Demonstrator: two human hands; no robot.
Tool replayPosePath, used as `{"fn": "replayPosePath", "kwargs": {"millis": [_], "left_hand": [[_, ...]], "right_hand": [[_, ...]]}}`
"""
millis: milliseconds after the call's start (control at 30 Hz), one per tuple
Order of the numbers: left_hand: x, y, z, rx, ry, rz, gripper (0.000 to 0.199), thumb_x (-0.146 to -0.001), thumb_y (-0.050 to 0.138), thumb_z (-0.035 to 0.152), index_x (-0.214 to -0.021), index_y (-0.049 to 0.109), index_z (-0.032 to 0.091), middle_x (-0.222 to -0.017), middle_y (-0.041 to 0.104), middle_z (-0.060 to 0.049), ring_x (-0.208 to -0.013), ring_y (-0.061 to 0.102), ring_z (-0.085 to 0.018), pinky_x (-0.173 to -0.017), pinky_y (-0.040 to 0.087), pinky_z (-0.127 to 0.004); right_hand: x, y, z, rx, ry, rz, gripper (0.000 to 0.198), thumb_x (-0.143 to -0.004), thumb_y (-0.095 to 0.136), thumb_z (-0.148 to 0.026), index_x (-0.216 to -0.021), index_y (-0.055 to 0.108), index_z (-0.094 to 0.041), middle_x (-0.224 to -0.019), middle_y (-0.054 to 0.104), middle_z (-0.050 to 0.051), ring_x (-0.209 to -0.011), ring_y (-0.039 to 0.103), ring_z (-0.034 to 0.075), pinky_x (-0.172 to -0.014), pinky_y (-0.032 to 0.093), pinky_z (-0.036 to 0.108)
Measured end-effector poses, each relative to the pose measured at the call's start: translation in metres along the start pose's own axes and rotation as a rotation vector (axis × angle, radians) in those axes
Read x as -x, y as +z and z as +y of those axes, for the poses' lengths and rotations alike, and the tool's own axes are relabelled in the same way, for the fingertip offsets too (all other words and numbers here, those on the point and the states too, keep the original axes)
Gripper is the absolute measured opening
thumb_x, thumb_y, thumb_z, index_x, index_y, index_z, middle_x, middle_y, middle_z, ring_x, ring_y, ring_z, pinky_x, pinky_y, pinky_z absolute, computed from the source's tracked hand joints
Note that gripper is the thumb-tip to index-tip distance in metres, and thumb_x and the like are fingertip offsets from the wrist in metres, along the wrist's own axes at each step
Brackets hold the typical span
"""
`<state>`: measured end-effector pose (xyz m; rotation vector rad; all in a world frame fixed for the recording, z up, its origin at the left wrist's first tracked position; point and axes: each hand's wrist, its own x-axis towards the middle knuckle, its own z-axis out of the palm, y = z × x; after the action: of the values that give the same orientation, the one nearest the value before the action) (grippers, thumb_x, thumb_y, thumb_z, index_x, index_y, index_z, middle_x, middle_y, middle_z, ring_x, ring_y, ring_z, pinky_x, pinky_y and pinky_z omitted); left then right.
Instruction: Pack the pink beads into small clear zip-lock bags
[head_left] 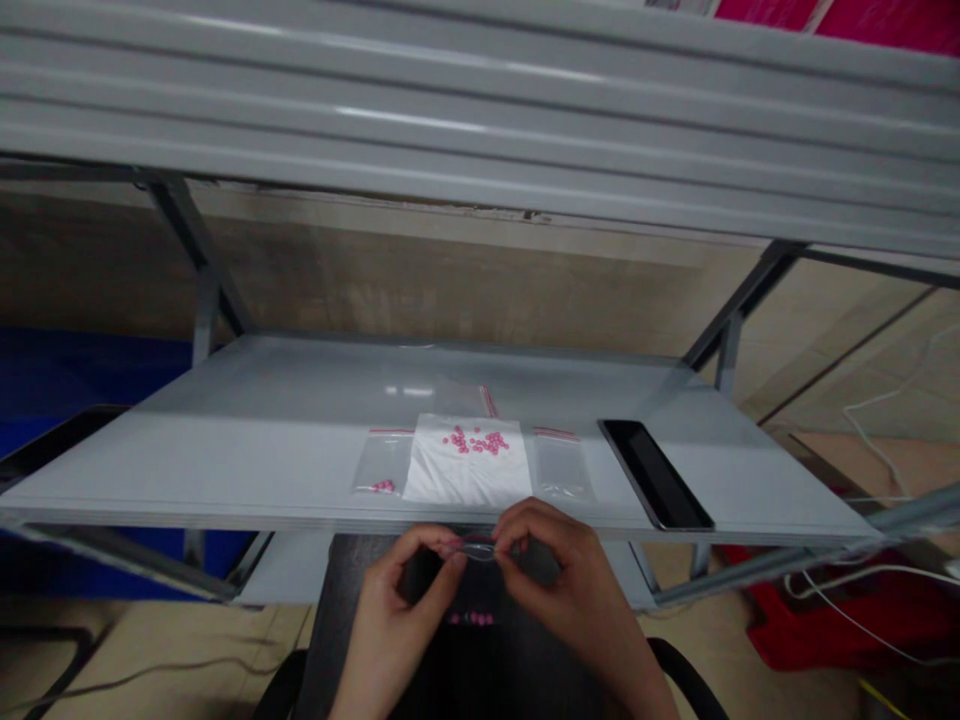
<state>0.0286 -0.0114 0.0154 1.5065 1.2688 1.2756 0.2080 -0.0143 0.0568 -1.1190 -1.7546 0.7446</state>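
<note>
In front of the table edge, a clear zip bag (pixel 478 551) hangs between my two hands. Pink beads (pixel 472 618) show low down against the dark background, apparently at the bag's bottom. My left hand (pixel 411 580) pinches one side of the bag's top between thumb and finger. At the other side my right hand (pixel 551 560) pinches it the same way. The bag's mouth bows slightly apart. Beyond my hands, small round pink beads (pixel 491 442) lie scattered on a white tissue (pixel 465 485).
Left of the tissue lies a zip bag (pixel 371 462) with a few pink beads. Another clear bag (pixel 562 468) lies to its right, and one more (pixel 459 395) behind. A black phone (pixel 656 475) rests near the front edge of the white table (pixel 225 430). A grey shelf (pixel 480 120) hangs overhead.
</note>
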Motion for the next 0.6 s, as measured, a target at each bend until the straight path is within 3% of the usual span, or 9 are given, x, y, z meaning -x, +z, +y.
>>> {"fn": "replayPosePath", "kwargs": {"millis": [167,333,600], "left_hand": [[-0.001,-0.005,0.001,0.027,-0.014,-0.052,0.016,-0.081,0.064,0.032,-0.075,0.067,0.018,-0.072,0.069,-0.002,-0.072,0.066,-0.018,-0.068,0.051,-0.024],[0.001,-0.009,0.006,0.073,-0.015,-0.082,0.019,-0.082,0.065,0.033,-0.071,0.064,0.018,-0.068,0.064,-0.001,-0.066,0.061,-0.016,-0.061,0.046,-0.023],[0.006,-0.018,-0.006,0.220,-0.031,-0.085,0.026,-0.082,0.066,0.031,-0.062,0.056,0.019,-0.063,0.052,0.001,-0.064,0.049,-0.015,-0.059,0.038,-0.024]], "right_hand": [[0.002,0.002,0.001,-0.012,0.000,-0.009,0.016,-0.076,0.056,-0.005,-0.072,0.060,-0.021,-0.075,0.064,-0.001,-0.073,0.062,0.015,-0.066,0.047,0.027],[0.006,0.003,0.004,-0.095,0.071,0.029,0.017,-0.076,0.056,-0.006,-0.084,0.060,-0.021,-0.080,0.064,0.000,-0.074,0.062,0.014,-0.067,0.049,0.026],[0.005,0.005,0.002,-0.210,-0.028,0.102,0.017,-0.079,0.061,-0.007,-0.086,0.056,-0.022,-0.086,0.058,0.000,-0.071,0.058,0.012,-0.062,0.049,0.024]]}}
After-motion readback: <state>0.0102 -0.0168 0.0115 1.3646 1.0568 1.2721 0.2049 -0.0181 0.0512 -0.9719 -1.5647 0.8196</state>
